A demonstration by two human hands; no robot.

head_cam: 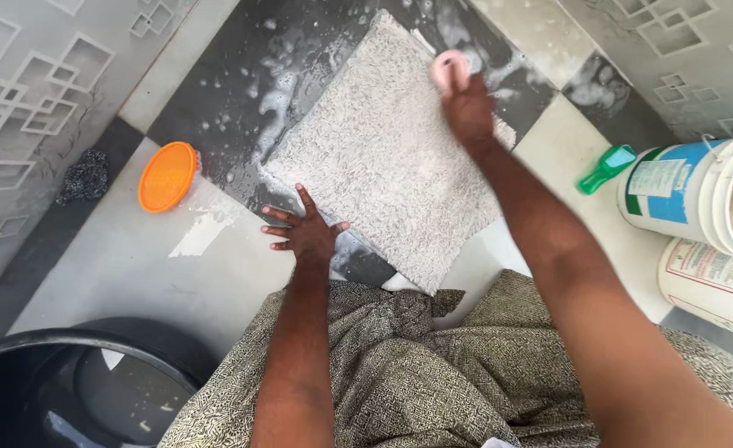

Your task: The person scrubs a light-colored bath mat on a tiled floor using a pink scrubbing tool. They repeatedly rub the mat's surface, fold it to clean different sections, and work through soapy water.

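There is a single view, from a camera worn on the person's head. It looks steeply down, almost straight at the tiled floor (134, 274), and stands close: both forearms run up from the bottom edge, and the patterned skirt (433, 373) fills the lower middle of the frame. The far end of the shaggy mat (383, 158) reaches the top edge. Walls close in at the upper left and upper right corners. A dark tub (76, 390) is cut off at the lower left, and buckets (706, 199) at the right edge.

Open wet floor (217, 91) left of mat (383, 158); orange lid (167, 176), black tub (43, 348) (near corner), buckets (698, 195) right hem in.
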